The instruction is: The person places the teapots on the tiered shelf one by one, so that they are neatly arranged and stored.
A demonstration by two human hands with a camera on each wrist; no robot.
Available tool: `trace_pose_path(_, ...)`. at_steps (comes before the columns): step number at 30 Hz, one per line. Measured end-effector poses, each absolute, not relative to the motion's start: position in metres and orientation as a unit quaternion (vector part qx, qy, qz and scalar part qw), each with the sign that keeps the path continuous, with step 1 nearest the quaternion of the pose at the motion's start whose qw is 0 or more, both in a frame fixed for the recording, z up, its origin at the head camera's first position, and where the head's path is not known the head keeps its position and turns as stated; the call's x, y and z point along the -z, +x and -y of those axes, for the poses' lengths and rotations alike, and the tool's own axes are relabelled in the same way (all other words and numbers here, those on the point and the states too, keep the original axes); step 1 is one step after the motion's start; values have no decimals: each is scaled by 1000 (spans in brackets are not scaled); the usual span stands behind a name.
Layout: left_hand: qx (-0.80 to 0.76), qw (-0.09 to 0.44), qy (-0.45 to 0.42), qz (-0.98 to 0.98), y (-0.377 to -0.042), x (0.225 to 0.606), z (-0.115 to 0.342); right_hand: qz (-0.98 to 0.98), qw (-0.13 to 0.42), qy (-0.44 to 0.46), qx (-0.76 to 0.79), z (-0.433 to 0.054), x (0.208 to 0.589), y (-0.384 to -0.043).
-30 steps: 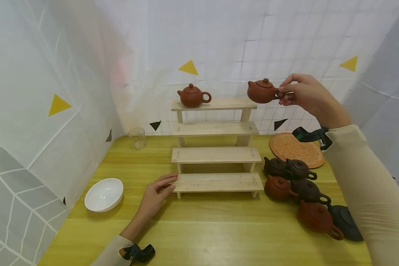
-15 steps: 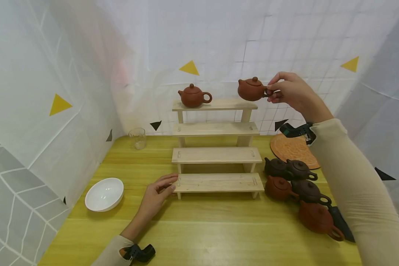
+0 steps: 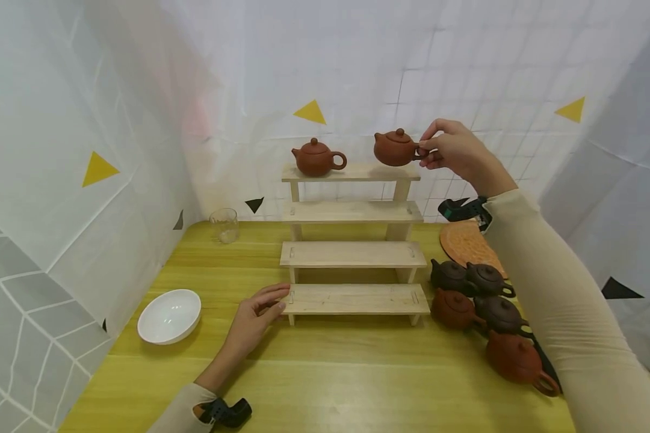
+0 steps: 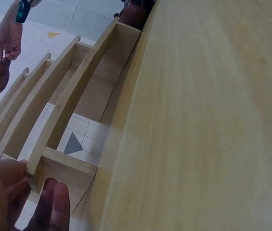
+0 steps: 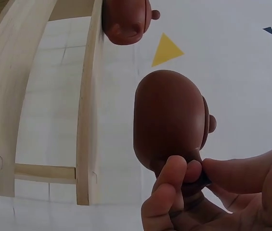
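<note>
By its handle, my right hand [image 3: 454, 150] pinches a reddish-brown clay teapot [image 3: 394, 148], spout to the left. In the right wrist view this teapot [image 5: 169, 120] hangs a little above the top board, apart from it. A stepped wooden display stand [image 3: 352, 254] stands mid-table. A similar teapot [image 3: 313, 159] sits on the left part of its top step. My left hand [image 3: 256, 317] holds the left end of the lowest step; the left wrist view shows thumb and fingers [image 4: 54, 202] around the board end [image 4: 34, 166].
Right of the stand, several dark and red-brown teapots [image 3: 514, 358] crowd together, partly hidden by the right sleeve. Behind them lies a round orange mat [image 3: 468, 243]. On the left are a white bowl [image 3: 170, 317] and a clear glass [image 3: 224, 226]. White sheeting [image 3: 352, 66] closes off the back.
My right hand has carried the teapot leftward, from beyond the stand's right end to over the right part of its top step. The left hand stays put.
</note>
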State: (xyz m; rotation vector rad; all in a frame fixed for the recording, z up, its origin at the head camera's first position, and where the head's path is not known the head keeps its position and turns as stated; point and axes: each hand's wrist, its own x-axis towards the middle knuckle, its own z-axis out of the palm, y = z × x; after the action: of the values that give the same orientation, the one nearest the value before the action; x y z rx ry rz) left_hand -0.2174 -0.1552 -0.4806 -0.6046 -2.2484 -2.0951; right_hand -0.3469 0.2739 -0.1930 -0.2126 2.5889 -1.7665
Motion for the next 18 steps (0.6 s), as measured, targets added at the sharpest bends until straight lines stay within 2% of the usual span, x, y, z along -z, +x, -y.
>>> trace_pose_path(18,660,12,-197,725,-216,482,157,-846,-9,-99,523,-260,202,-362)
